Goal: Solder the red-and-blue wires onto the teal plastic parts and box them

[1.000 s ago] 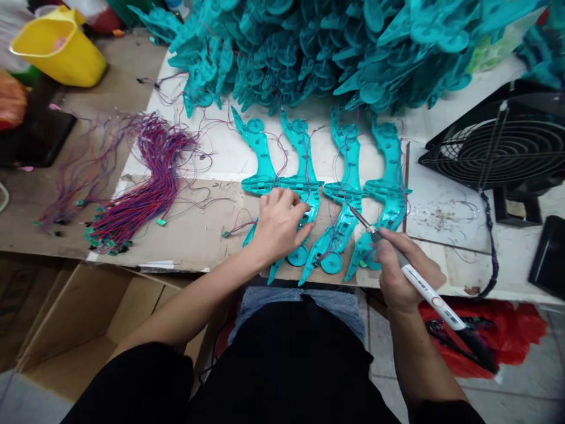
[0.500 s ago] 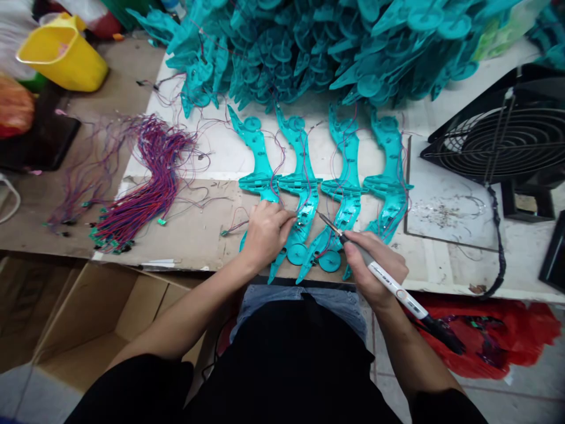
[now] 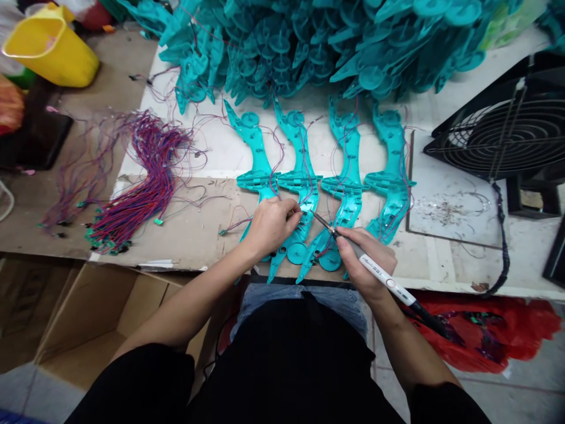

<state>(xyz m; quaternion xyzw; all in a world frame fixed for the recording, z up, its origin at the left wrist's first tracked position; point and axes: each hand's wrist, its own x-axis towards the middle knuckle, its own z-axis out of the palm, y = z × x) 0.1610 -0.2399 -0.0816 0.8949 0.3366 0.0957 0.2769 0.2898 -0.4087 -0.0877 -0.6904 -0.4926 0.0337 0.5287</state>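
Observation:
Four curved teal plastic parts lie side by side on the table, with thin red and blue wires along them. Over the lower half of the second teal part [image 3: 303, 156], my left hand [image 3: 274, 227] is closed in a pinch; what is between the fingertips is too small to make out. My right hand [image 3: 368, 262] grips a white and grey soldering iron [image 3: 388, 282] like a pen. The iron's metal tip points left and rests at or just above the second part, close to my left fingertips. The third teal part [image 3: 348, 159] lies partly beneath the iron.
A large pile of teal parts [image 3: 300, 47] fills the back. Bundled red and blue wires [image 3: 145, 188] lie left, near a yellow bin [image 3: 57, 53]. A black fan [image 3: 498, 129] stands right, beside a dirty white board [image 3: 454, 206]. Below are a cardboard box [image 3: 88, 312] and red bag [image 3: 521, 335].
My right hand and the soldering iron have moved slightly left, bringing the tip closer to my left fingertips. My left hand has shifted slightly right. The camera view has shifted a little.

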